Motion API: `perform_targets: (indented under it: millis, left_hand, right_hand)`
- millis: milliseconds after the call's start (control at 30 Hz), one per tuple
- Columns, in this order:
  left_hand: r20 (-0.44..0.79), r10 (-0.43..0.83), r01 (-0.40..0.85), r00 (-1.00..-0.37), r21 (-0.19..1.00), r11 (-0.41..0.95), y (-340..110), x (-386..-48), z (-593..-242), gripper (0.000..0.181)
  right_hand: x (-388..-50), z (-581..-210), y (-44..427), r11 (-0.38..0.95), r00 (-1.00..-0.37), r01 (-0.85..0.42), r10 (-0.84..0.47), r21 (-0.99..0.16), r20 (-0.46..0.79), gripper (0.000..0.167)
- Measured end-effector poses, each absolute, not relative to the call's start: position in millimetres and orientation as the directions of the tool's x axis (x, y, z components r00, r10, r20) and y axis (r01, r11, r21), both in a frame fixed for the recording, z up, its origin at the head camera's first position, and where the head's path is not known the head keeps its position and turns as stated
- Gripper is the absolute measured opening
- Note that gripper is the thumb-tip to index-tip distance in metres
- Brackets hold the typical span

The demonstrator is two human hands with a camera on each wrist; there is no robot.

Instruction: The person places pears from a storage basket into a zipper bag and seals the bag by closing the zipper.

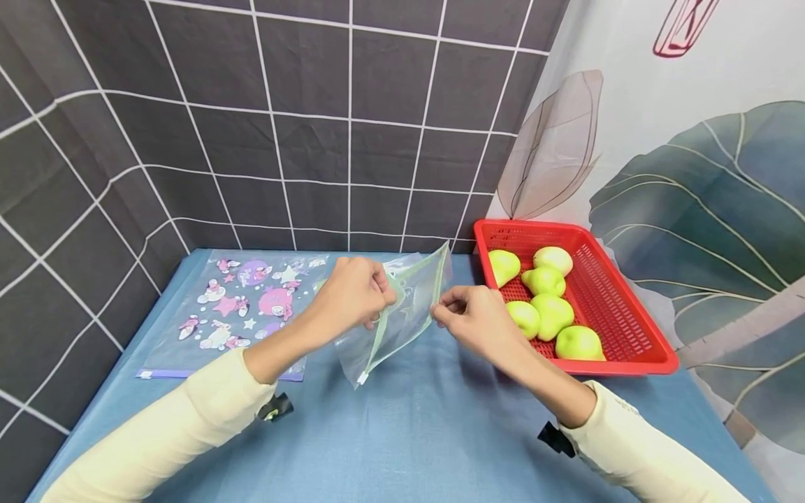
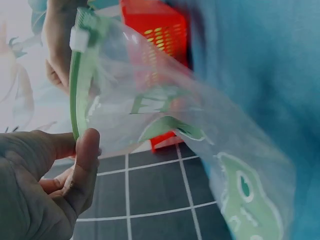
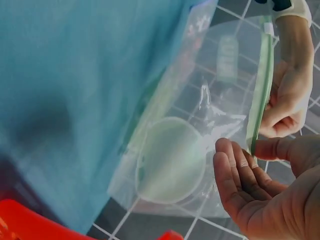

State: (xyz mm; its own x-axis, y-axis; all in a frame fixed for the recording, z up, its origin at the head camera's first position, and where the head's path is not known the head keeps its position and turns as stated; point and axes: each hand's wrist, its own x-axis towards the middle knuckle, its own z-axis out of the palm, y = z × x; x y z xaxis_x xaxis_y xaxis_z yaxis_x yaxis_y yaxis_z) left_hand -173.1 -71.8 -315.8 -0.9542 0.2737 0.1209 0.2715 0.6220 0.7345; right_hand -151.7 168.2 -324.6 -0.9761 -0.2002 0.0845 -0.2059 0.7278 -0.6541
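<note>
**Clear zip bag (image 1: pixel 411 304) held up over blue table (image 1: pixel 390 440)**

The bag is transparent, creased and tilted, with a green closure strip (image 3: pixel 259 90), white slider (image 2: pixel 79 39) and green printing (image 2: pixel 250 200). It sits between a purple-edged bag (image 1: pixel 223 304) and the red basket (image 1: pixel 629 367). The left hand (image 1: pixel 352 297) and right hand (image 1: pixel 476 320) have fingers (image 2: pixel 88 150) pinching its edge.

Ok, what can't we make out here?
Part of green-zip bag: head view, behind left hand.
Part of patterned bag: head view, behind left forearm.
Pears: left wrist view, only specks through basket mesh.
Most of basket: right wrist view, bottom edge cuts it off.
</note>
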Motion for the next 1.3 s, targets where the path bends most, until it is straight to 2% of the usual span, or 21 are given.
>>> perform_targets:
  millis: [133,400,867,1300]
  left_hand:
    - [0.155,0.233,0.268,-0.960,0.745,0.610,-74.2,-177.2,-300.6,0.013]
    - [0.244,0.191,0.307,-0.951,0.673,0.672,-76.5,-181.5,-273.7,0.019]
    - [0.238,0.188,0.299,-0.953,0.627,0.719,-78.9,-185.1,-242.5,0.027]
    - [0.247,0.143,0.262,-0.958,0.566,0.782,-92.4,-190.3,-235.2,0.022]
  right_hand:
    - [-158.4,-314.6,172.9,0.737,-0.981,-0.188,-0.177,-0.650,0.082,0.019]
    - [-166.3,-298.0,182.1,0.771,-0.972,-0.233,-0.177,-0.593,0.153,0.021]
    - [-185.9,-280.7,198.6,0.835,-0.945,-0.296,-0.187,-0.464,0.267,0.028]
    - [-190.3,-277.8,211.1,0.864,-0.956,-0.256,-0.159,-0.433,0.247,0.027]
